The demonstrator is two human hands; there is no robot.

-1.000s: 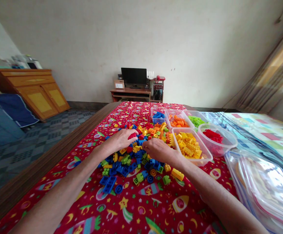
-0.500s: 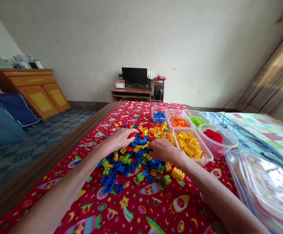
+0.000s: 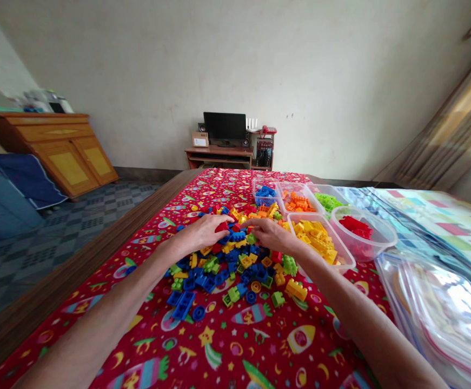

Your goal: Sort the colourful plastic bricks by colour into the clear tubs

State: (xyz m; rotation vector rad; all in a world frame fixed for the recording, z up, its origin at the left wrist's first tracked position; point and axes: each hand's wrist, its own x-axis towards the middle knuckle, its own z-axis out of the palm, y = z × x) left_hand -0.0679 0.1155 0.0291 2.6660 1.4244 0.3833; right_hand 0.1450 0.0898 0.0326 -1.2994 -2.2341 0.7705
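A pile of mixed toy building bricks (image 3: 203,278) in blue, yellow, green, orange and red lies on the red patterned tablecloth (image 3: 146,324). Over its left side, my left hand (image 3: 205,231) has its fingers closed on a red brick (image 3: 221,227). My right hand (image 3: 271,233) hovers across from it, over the pile's right part. Its fingers are apart and point left, close to a small green brick (image 3: 251,238); I see nothing held in them. Part of the pile is hidden beneath both hands.
Clear tubs stand right of the pile: yellow bricks (image 3: 316,240), orange bricks (image 3: 298,201), blue bricks (image 3: 266,193), green bricks (image 3: 327,201), and red bricks in a round tub (image 3: 389,235). Stacked clear lids (image 3: 442,308) lie at the right. Farther back stands a desk with a monitor (image 3: 224,127).
My right hand has moved up and away over the pile, closer to my left hand, uncovering green and red bricks near the yellow tub. My left hand has barely shifted, still on the red brick.
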